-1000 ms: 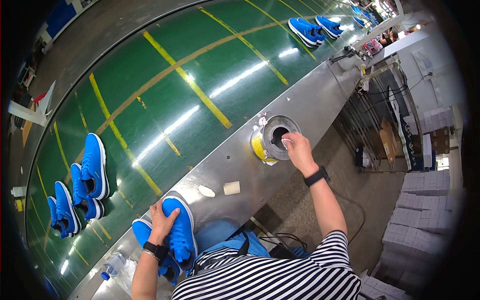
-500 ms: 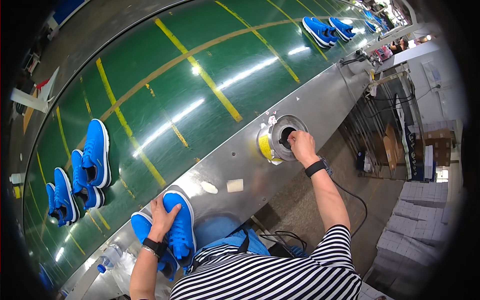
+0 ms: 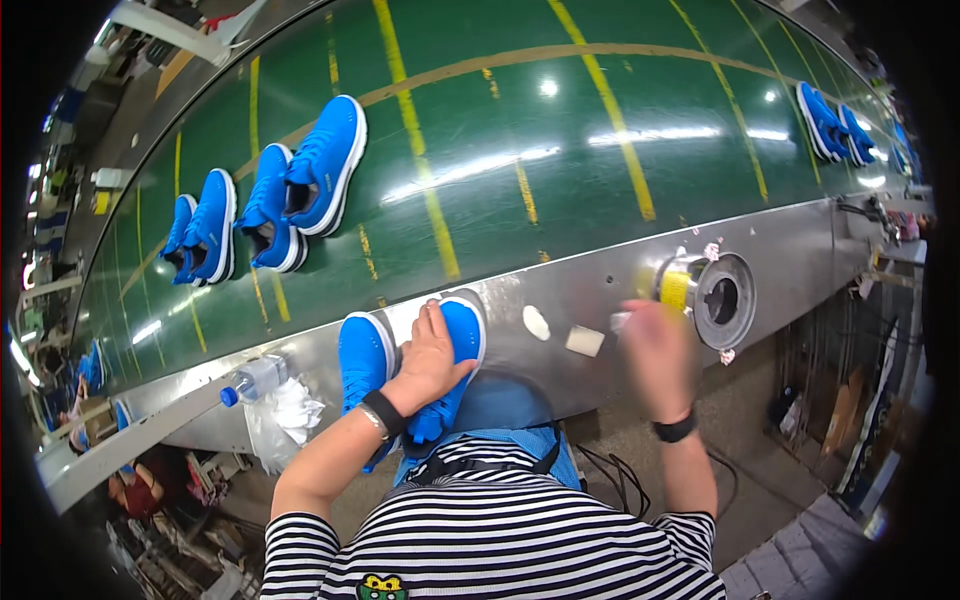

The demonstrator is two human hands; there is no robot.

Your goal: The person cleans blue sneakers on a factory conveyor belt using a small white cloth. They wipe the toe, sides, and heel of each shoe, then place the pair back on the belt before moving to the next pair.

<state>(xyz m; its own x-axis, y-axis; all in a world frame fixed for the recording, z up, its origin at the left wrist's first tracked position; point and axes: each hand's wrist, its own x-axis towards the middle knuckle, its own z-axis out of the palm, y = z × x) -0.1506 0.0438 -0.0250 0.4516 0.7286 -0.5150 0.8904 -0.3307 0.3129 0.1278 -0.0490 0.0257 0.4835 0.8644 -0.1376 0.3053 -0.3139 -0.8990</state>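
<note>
At the metal ledge (image 3: 582,293), the half-open left hand (image 3: 427,362) touches a blue shoe (image 3: 464,335).

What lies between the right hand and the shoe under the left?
A pale block and a white oval piece lie on the metal ledge between the right hand and the blue shoe, seemingly low enough to clear. The left hand partly covers that shoe.

1. Bare left hand (image 3: 428,362): back upward, fingers extended forward and close together, thumb spread to the right.
2. Bare left forearm (image 3: 325,458): slants inward.
3. Bare right hand (image 3: 658,360): raised forward, blurred, finger pose unclear.
4. Bare right forearm (image 3: 690,478): nearly straight ahead.
</note>
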